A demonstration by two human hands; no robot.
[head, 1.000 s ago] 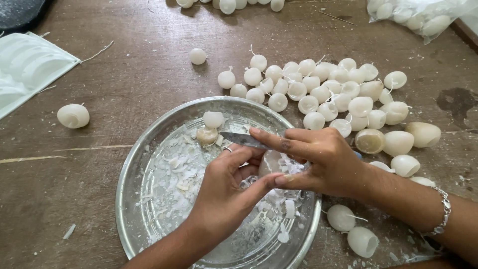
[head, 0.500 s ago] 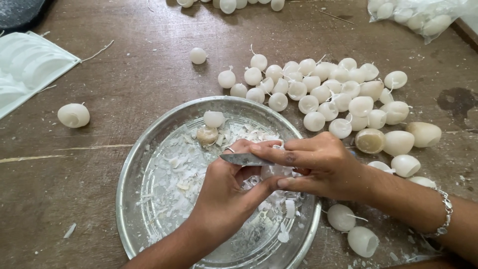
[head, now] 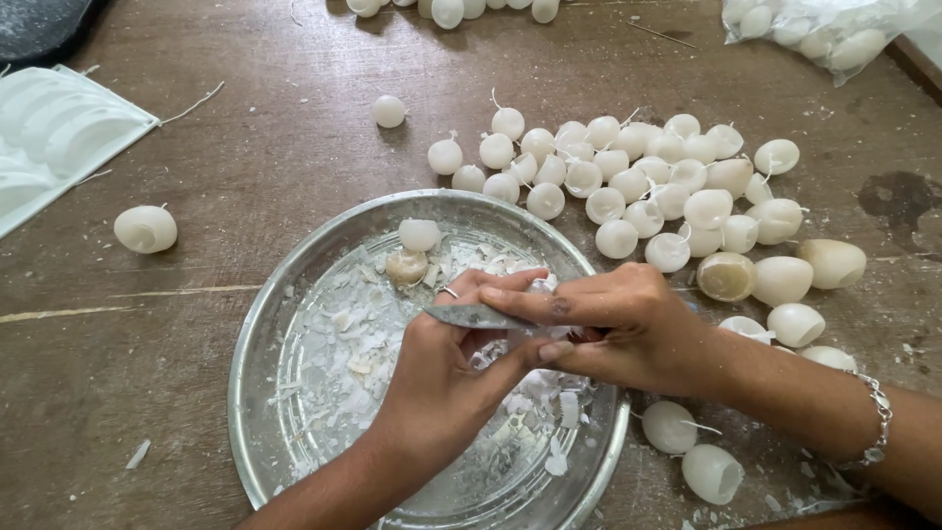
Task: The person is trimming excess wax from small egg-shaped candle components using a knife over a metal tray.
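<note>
Over a round metal tray my left hand grips a small white egg-shaped wax candle, mostly hidden by my fingers. My right hand holds a small knife, its blade lying flat across the candle and my left fingers. White wax shavings cover the tray floor. A white candle and a brownish one lie near the tray's far rim.
Several white wax candles with wicks are heaped on the brown table right of the tray, two more by my right wrist. A single candle lies left. A white mould sits far left, a plastic bag of candles top right.
The knife blade has moved down from above the candle onto it, and my right hand has shifted slightly lower and left against my left hand.
</note>
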